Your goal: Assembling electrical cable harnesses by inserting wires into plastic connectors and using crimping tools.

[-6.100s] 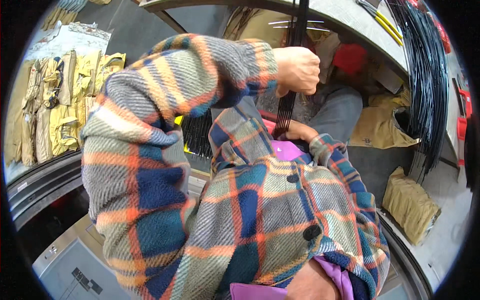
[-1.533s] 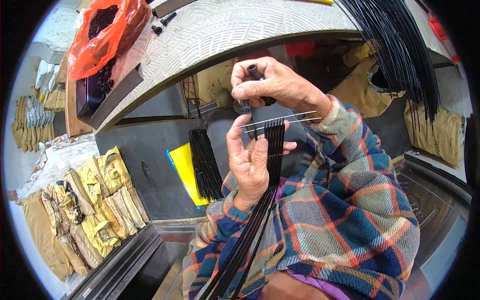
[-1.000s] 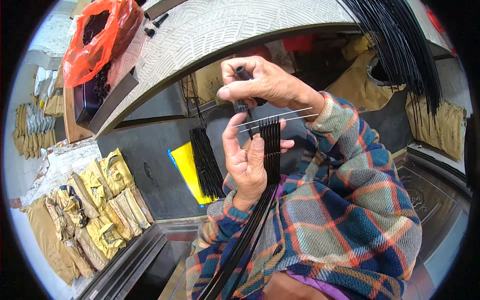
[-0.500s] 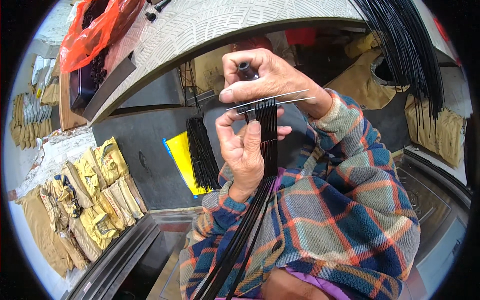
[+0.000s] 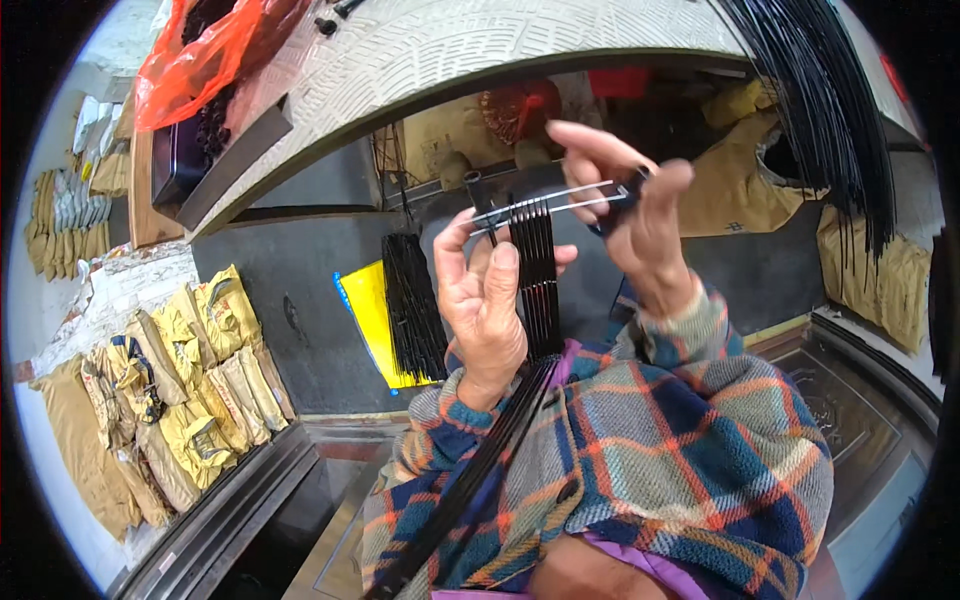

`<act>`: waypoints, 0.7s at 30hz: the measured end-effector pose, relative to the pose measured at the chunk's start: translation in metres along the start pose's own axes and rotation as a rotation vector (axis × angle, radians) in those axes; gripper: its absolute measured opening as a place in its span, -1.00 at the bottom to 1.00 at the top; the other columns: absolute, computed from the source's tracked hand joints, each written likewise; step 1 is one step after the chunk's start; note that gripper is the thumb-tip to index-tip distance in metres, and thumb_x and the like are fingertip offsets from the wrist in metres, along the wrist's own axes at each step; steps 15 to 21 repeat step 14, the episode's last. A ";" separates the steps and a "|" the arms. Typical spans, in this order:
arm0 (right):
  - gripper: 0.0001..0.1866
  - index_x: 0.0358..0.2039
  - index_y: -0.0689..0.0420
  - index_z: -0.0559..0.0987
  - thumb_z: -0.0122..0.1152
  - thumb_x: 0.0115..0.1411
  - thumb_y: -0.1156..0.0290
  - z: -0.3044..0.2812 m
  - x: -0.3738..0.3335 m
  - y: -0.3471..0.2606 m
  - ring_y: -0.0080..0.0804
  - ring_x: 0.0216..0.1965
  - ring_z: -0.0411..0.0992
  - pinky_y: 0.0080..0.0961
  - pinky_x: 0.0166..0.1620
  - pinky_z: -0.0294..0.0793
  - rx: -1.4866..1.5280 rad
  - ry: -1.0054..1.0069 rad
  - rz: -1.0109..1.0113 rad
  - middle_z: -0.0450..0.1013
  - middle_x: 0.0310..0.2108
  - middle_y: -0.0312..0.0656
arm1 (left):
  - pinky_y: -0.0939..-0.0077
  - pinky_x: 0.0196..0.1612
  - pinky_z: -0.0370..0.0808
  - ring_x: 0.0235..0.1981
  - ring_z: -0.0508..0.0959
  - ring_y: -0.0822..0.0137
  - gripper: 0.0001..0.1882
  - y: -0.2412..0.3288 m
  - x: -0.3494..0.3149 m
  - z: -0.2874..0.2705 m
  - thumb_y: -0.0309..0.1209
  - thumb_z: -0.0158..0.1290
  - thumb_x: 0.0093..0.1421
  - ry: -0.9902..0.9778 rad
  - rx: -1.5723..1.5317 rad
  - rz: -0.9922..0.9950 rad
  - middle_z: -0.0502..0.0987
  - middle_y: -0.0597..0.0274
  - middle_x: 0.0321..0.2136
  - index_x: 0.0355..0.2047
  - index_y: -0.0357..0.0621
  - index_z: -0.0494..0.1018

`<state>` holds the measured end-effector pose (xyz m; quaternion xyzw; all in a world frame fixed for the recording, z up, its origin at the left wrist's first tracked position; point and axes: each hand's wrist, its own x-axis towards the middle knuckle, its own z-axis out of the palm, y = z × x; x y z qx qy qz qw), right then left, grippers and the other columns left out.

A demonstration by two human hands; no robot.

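Note:
My left hand (image 5: 485, 315) is closed, thumb forward, around a comb-like row of slim black rods (image 5: 537, 275) that hang side by side. Two thin silver wires (image 5: 545, 204) cross the top of the row. A dark tube with a flared end (image 5: 475, 190) stands upright at the wires' left end, against my left fingers. My right hand (image 5: 645, 235), smeared by motion, is at the wires' right end. Between its spread fingers shows a small black piece (image 5: 630, 190), too blurred to name. Longer black strands (image 5: 470, 470) trail down across my plaid jacket.
Ahead curves a pale patterned tabletop (image 5: 480, 40) with a red plastic bag (image 5: 205, 65) at left. Black strands (image 5: 815, 120) hang over its right side. A black bundle (image 5: 410, 310) lies on a yellow sheet (image 5: 375, 330). Paper sacks (image 5: 185, 400) lie at lower left.
My right hand has left the flared tube at the left and moved right to the wires' other end, its fingers spreading. My left hand keeps its hold, almost unmoved.

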<state>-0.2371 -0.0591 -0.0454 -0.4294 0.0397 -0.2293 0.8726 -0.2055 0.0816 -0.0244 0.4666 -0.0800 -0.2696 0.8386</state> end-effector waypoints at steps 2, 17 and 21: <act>-0.26 -0.03 0.42 0.35 0.01 0.11 -0.09 0.020 -0.017 -0.015 -0.73 -0.59 0.09 -0.76 -0.55 0.08 -0.233 0.113 0.056 0.19 -0.58 -0.41 | 0.44 -0.23 0.52 -0.32 0.55 0.18 -0.67 0.000 0.002 0.001 -0.47 -0.17 0.24 0.025 0.034 0.054 0.44 -0.06 -0.22 -0.03 -0.19 0.03; -0.71 -0.25 0.36 0.52 0.06 0.18 0.35 0.033 -0.021 -0.009 -0.73 -0.65 0.19 -0.78 -0.59 0.36 -0.294 0.209 0.002 0.34 -0.59 -0.30 | 0.41 -0.03 0.38 -0.12 0.46 0.25 -0.63 -0.003 -0.006 -0.004 -0.43 -0.12 0.23 0.069 0.203 0.179 0.37 -0.14 -0.12 0.01 -0.13 0.07; -0.71 -0.25 0.36 0.52 0.06 0.18 0.35 0.033 -0.021 -0.009 -0.73 -0.65 0.19 -0.78 -0.59 0.36 -0.294 0.209 0.002 0.34 -0.59 -0.30 | 0.41 -0.03 0.38 -0.12 0.46 0.25 -0.63 -0.003 -0.006 -0.004 -0.43 -0.12 0.23 0.069 0.203 0.179 0.37 -0.14 -0.12 0.01 -0.13 0.07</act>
